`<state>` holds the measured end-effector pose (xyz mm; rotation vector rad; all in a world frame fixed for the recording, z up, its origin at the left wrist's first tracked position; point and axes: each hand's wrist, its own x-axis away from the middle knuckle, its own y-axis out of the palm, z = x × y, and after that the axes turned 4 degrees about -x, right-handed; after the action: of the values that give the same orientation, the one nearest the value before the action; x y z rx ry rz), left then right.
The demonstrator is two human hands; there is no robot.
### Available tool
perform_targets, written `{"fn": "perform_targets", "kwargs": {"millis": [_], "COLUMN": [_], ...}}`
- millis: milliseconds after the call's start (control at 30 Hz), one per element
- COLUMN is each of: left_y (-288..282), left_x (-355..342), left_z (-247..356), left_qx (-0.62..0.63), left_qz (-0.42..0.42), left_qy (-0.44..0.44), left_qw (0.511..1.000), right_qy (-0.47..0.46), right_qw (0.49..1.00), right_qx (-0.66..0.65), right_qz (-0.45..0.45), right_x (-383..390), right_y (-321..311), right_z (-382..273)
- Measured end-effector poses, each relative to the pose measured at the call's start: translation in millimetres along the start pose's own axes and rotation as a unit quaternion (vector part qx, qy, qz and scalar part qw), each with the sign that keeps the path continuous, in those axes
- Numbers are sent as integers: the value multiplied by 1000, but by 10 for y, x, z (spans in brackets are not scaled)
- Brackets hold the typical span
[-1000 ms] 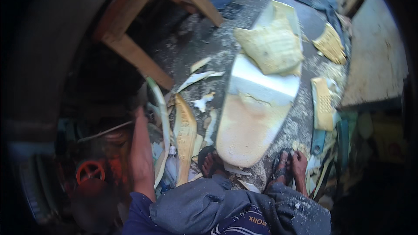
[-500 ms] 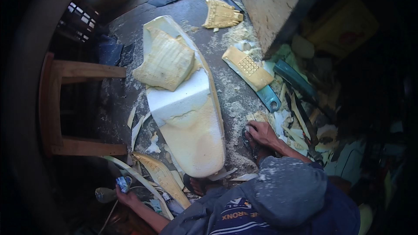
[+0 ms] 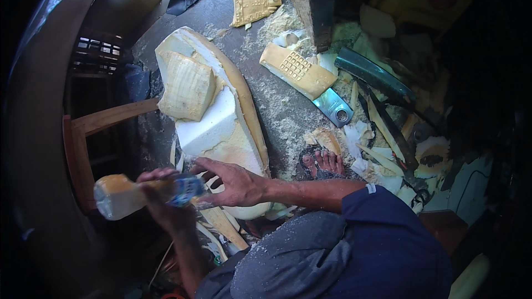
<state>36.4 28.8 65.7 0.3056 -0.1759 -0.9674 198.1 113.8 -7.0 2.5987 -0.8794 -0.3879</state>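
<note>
- Two hands work low in the view: your left hand [image 3: 160, 202] is closed around a plastic bottle [image 3: 138, 192], fingers wrapped about its neck end, where a blue label shows.
- The bottle lies nearly level, its long axis running left to right, the pale cloudy base pointing away to your left and the neck toward your other hand.
- Your right hand [image 3: 235, 184] sits just beside the bottle's neck, fingers spread open and holding nothing that you can see; whether the fingertips touch the cap is not clear. It is the hand nearer the neck, and the neck lies directly to its left.
- Under and just beyond that right hand lies the foam seat cushion [image 3: 219, 127], long and tapered, its long axis running away from you up the view, its near rounded end under your wrist.
- A ribbed yellow foam block [image 3: 188, 86] rests on the cushion's far half.
- To the right, your bare foot [image 3: 324, 163] stands on the dusty floor [image 3: 277, 105] among foam crumbs and trimmed strips.
- Left of the cushion stands a wooden stool [image 3: 91, 133].
- Farther off lie a gridded yellow foam piece [image 3: 296, 69] and a second one [image 3: 252, 3] near the top edge.
</note>
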Motion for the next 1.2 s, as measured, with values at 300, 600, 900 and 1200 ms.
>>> {"fn": "perform_targets", "kwargs": {"millis": [300,600,900,1200], "left_y": [387,140,-216,-384], "left_x": [-40,-166,-118,-73], "left_z": [-146,126,440,495], "left_qx": [100,87,74,71], "left_qz": [-101,34,177,197], "left_qy": [-27,24,70,76], "left_qw": [989,995,979,975], "right_qy": [86,91,204,240], "right_qw": [987,989,927,892], "right_qx": [-121,-73,-267,-331], "right_qz": [-59,-95,-164,-193], "right_x": [117,-57,151,135], "right_y": [-172,86,337,481], "right_z": [21,164,29,33]}}
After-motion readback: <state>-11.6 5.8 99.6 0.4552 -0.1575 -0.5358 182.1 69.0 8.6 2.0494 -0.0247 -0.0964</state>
